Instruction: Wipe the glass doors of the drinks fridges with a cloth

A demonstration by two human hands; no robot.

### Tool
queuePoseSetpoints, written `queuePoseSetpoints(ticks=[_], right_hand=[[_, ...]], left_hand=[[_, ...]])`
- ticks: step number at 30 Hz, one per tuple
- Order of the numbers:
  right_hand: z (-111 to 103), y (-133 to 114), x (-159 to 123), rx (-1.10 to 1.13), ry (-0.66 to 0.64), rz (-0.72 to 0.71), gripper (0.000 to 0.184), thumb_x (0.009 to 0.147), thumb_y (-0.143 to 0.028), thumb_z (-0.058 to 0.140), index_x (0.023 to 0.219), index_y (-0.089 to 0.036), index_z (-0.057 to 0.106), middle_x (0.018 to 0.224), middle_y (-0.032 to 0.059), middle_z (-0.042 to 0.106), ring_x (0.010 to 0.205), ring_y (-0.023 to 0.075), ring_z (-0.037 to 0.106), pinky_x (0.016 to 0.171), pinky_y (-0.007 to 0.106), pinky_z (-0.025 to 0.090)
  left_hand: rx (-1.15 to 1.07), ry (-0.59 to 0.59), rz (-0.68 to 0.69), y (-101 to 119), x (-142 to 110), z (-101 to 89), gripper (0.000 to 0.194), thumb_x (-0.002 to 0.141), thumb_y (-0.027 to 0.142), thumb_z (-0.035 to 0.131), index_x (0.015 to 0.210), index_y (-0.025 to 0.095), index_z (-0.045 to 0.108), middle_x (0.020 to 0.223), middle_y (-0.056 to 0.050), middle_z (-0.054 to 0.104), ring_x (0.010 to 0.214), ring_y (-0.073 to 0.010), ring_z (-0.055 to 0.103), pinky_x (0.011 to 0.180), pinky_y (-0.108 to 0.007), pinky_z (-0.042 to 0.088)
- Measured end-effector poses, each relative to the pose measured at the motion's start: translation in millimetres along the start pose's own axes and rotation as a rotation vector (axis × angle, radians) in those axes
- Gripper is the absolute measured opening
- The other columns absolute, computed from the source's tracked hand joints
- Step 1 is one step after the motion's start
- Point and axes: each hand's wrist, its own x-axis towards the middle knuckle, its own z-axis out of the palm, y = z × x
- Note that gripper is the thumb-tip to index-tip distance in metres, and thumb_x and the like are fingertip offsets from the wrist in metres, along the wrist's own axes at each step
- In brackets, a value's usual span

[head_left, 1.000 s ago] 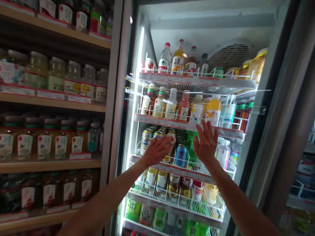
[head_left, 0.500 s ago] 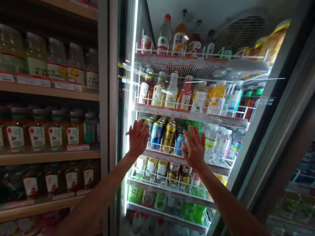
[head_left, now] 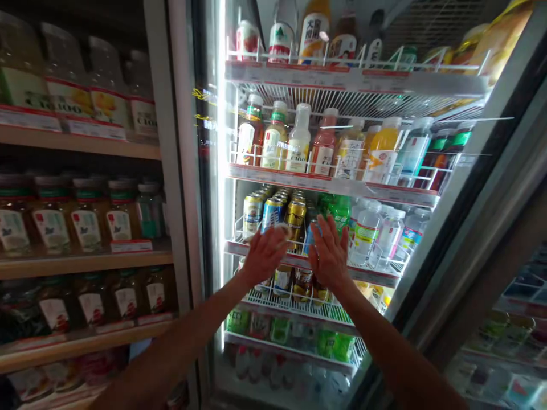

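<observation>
My left hand (head_left: 262, 256) presses a small pale cloth (head_left: 280, 229) against the glass door (head_left: 205, 188) of a lit drinks fridge, in front of the shelf of cans (head_left: 273, 212). The cloth peeks out past my fingertips. My right hand (head_left: 329, 253) lies flat on the same glass just to the right, fingers stretched upward and holding nothing. Behind it are a blue can and green bottles (head_left: 337, 208). Both forearms reach up from the bottom of the view.
Inside the fridge are wire shelves of bottles (head_left: 299, 139), cans and small jars. Wooden shelves (head_left: 85, 263) with rows of jarred drinks stand to the left. The fridge frame (head_left: 461, 216) slants along the right, with another cooler beyond it.
My left hand slid left across the glass with the cloth, then came back right and lower. My right hand shifted left and slightly down. The view moved closer and tilted down.
</observation>
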Motion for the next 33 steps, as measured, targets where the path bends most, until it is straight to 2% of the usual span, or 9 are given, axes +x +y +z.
queuePoseSetpoints(ticks=[2, 8, 10, 12, 14, 19, 25, 30, 33], right_hand=[[-1, 2, -2, -0.02, -0.006, -0.002, 0.061, 0.085, -0.022, 0.042, 0.142, -0.026, 0.019, 0.141, 0.0052, 0.04, 0.136, 0.0211, 0.026, 0.112, 0.048, 0.015], [-13, 31, -7, -0.102, 0.056, 0.089, 0.06, 0.084, -0.023, 0.044, 0.141, -0.026, 0.023, 0.144, 0.0068, 0.035, 0.136, 0.0247, 0.024, 0.11, 0.053, 0.014], [-14, 36, -8, -0.108, 0.05, 0.087, 0.059, 0.084, -0.024, 0.044, 0.14, -0.026, 0.025, 0.144, 0.0074, 0.034, 0.136, 0.0253, 0.024, 0.11, 0.053, 0.015], [-15, 37, -10, -0.104, 0.03, 0.07, 0.058, 0.084, -0.024, 0.044, 0.139, -0.025, 0.027, 0.143, 0.0077, 0.035, 0.136, 0.0257, 0.025, 0.109, 0.054, 0.015], [-15, 36, -14, -0.099, 0.006, 0.06, 0.056, 0.084, -0.025, 0.043, 0.138, -0.024, 0.03, 0.143, 0.0079, 0.035, 0.135, 0.026, 0.025, 0.109, 0.054, 0.014], [-17, 38, -23, -0.084, -0.021, 0.075, 0.051, 0.084, -0.027, 0.042, 0.135, -0.019, 0.038, 0.143, 0.0107, 0.035, 0.136, 0.0272, 0.023, 0.109, 0.055, 0.014], [-16, 40, -27, 0.007, -0.062, 0.039, 0.05, 0.086, -0.031, 0.039, 0.134, -0.017, 0.04, 0.144, 0.0115, 0.033, 0.137, 0.0285, 0.02, 0.108, 0.056, 0.012], [-19, 57, -25, 0.056, -0.002, 0.048, 0.05, 0.087, -0.032, 0.039, 0.135, -0.017, 0.039, 0.145, 0.011, 0.03, 0.137, 0.0288, 0.019, 0.108, 0.058, 0.01], [-20, 62, -24, 0.069, 0.019, 0.024, 0.049, 0.087, -0.032, 0.039, 0.133, -0.015, 0.042, 0.143, 0.0125, 0.033, 0.136, 0.0301, 0.021, 0.107, 0.059, 0.012]], left_hand=[[-0.022, -0.062, 0.132, -2, 0, -0.7, 0.048, 0.082, 0.024, 0.054, 0.128, 0.033, 0.042, 0.143, 0.001, 0.035, 0.136, -0.0208, 0.022, 0.113, -0.042, 0.021], [0.031, 0.212, -0.406, -37, 8, -6.2, 0.049, 0.088, 0.022, 0.04, 0.136, 0.027, 0.03, 0.152, -0.003, 0.005, 0.139, -0.0247, 0.005, 0.112, -0.052, 0.012], [-0.045, 0.067, -0.229, -30, 0, -4.1, 0.047, 0.087, 0.022, 0.042, 0.133, 0.03, 0.034, 0.151, -0.001, 0.014, 0.139, -0.0214, 0.011, 0.113, -0.047, 0.015], [-0.168, -0.217, 0.074, -22, -10, -3.7, 0.043, 0.085, 0.023, 0.046, 0.126, 0.036, 0.041, 0.143, 0.004, 0.034, 0.135, -0.015, 0.025, 0.114, -0.039, 0.02], [-0.228, -0.402, 0.164, -26, -16, -6.9, 0.038, 0.085, 0.024, 0.046, 0.12, 0.037, 0.047, 0.135, 0.005, 0.046, 0.133, -0.0131, 0.03, 0.114, -0.038, 0.018], [-0.021, -0.043, -0.524, -60, 0, -20.7, 0.037, 0.089, 0.032, 0.038, 0.124, 0.023, 0.046, 0.148, -0.003, 0.024, 0.139, -0.0192, 0.002, 0.115, -0.047, 0.007], [-0.154, -0.643, -0.037, -55, 38, -21.9, 0.042, 0.088, 0.046, 0.04, 0.123, 0.025, 0.046, 0.144, 0.003, 0.032, 0.137, -0.0203, 0.012, 0.11, -0.051, 0.011], [0.216, -0.118, -0.447, -57, 80, -16.5, 0.047, 0.095, 0.031, 0.016, 0.134, 0.012, 0.033, 0.15, -0.002, 0.011, 0.134, -0.0187, -0.011, 0.11, -0.04, 0.006], [0.095, -0.323, -0.21, -33, 93, -13.1, 0.041, 0.094, 0.036, 0.027, 0.13, 0.022, 0.04, 0.15, 0.003, 0.017, 0.136, -0.0175, -0.007, 0.111, -0.044, 0.008]])
